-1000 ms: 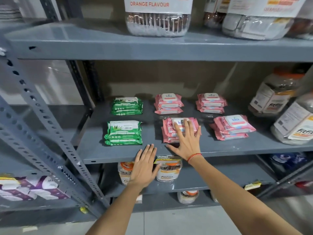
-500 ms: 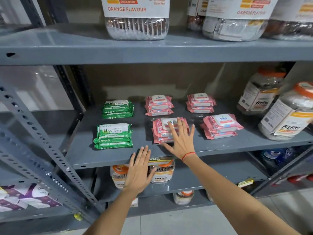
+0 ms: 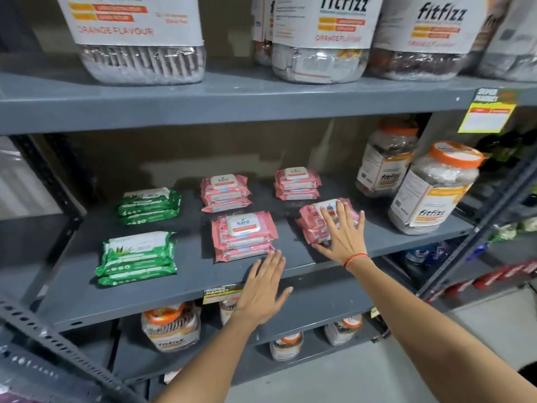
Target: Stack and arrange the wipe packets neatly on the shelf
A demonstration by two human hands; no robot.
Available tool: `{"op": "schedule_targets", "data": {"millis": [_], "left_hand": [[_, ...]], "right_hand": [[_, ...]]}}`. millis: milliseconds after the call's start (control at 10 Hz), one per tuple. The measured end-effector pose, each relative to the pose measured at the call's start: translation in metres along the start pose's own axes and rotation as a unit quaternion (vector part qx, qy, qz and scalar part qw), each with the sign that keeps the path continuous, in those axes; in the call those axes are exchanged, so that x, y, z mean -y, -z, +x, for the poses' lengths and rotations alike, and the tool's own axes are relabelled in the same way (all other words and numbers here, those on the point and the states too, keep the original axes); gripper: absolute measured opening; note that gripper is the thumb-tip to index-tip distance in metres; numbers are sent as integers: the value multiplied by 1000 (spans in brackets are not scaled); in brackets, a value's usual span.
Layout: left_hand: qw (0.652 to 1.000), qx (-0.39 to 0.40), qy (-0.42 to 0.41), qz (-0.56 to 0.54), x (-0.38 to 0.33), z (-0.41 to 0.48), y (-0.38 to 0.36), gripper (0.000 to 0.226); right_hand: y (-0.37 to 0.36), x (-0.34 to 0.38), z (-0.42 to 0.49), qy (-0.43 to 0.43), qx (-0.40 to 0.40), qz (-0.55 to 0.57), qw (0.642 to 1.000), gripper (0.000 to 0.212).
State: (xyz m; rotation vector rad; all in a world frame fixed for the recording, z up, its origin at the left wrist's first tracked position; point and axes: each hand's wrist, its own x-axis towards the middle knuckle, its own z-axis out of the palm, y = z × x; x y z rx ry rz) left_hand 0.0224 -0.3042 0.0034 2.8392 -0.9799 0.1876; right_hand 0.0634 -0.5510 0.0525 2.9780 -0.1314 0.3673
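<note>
Pink wipe stack, front right of shelf | my right hand lay flat, fingers spread, apparently pressing it; left hand open, empty, at shelf edge | risk: sideways push could skew slippery top packet.

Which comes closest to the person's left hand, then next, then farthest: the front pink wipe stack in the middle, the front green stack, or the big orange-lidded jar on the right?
From the left hand:
1. Front middle pink stack, just beyond the fingertips.
2. Front green stack, to the left.
3. Orange-lidded jar, far right.
</note>
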Motion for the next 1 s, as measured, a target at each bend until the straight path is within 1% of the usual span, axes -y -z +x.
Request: {"op": "schedule_targets", "data": {"millis": [200, 500, 700, 800, 900, 1000], "left_hand": [[999, 48, -1, 16, -6, 16, -11, 71], [998, 57, 2, 36, -5, 18, -19, 72], [997, 59, 4, 49, -6, 17, -18, 71], [997, 70, 4, 32, -7, 16, -13, 71], [998, 67, -11, 16, -3, 17, -1, 70], [997, 57, -23, -56, 3, 19, 23, 64]], "right_hand": [[-8, -10, 12, 9, 12, 16, 1000, 92], [-26, -21, 22, 28, 20, 30, 999, 88], [-22, -19, 22, 26, 26, 24, 999, 86], [-17, -18, 18, 30, 24, 34, 999, 85], [-13, -15, 8, 41, -15, 61, 997, 80], [-5, -7, -4, 38, -75, 115, 990, 67]]}}
